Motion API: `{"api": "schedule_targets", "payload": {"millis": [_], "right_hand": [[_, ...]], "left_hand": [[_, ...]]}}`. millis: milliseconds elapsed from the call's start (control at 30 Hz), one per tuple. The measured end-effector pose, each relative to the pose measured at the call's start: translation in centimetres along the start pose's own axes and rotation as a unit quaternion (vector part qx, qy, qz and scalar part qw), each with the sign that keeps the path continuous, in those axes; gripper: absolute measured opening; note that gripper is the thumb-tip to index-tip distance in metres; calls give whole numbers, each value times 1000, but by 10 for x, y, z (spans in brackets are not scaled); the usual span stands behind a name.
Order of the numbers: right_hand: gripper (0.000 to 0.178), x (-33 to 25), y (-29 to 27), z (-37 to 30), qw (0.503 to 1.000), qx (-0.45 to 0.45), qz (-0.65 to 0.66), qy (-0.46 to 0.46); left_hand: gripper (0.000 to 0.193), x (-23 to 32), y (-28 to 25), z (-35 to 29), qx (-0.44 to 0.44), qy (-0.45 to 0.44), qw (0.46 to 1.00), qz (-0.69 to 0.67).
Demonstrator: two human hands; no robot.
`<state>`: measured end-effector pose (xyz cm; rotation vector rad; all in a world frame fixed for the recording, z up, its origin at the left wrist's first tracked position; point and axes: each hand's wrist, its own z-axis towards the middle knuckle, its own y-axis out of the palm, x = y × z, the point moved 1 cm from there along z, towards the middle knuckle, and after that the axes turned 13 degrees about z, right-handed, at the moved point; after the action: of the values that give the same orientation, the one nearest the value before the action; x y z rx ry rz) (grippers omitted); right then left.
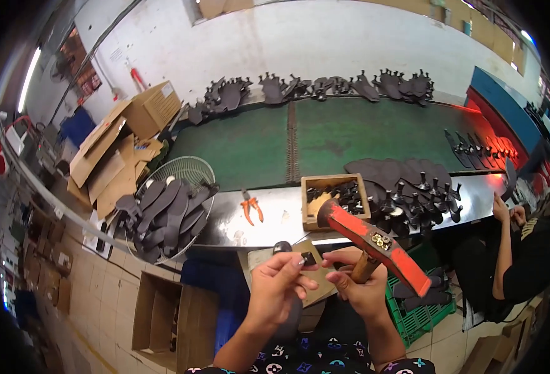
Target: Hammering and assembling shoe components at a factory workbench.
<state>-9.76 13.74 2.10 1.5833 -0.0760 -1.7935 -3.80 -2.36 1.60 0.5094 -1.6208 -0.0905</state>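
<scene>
No readable text; faint marks point(116, 53) on white wall point(225, 43)

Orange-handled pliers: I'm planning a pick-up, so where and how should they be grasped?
Probably best by the orange handles, coming from the near side: the pliers lie on the metal bench, handles splayed toward its near edge, metal head pointing away.

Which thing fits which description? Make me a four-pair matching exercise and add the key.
1. Hammer
2. Pliers
3. Basket
4. Crate

A. Green plastic
B. Heaped with dark soles, at the left
C. In the person's right hand
D. Orange-handled, lying on the metal worktop

Pairs: 1-C, 2-D, 3-B, 4-A
</scene>
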Motion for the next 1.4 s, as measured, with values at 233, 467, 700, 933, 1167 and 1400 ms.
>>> {"api": "schedule_targets", "payload": {"millis": [233,467,700,933,1167,1400], "right_hand": [[31,37,35,-13,998,-35,46,-3],[14,44,18,7,996,13,-56,62],[18,93,-7,44,981,-35,-145,122],[21,111,-12,50,960,-141,-239,46],[21,100,-4,45,905,-202,-372,-35],[32,78,9,24,927,-132,-348,39]], "left_hand": [[16,-22,-8,-38,-32,-20,980,-196],[42,-52,-84,38,225,258,781,523],[26,-66,-103,66,60,247,821,512],[28,-84,-101,50,74,156,891,420],[30,-77,-106,51,33,198,871,449],[32,-78,-117,62,-19,230,877,421]]}}
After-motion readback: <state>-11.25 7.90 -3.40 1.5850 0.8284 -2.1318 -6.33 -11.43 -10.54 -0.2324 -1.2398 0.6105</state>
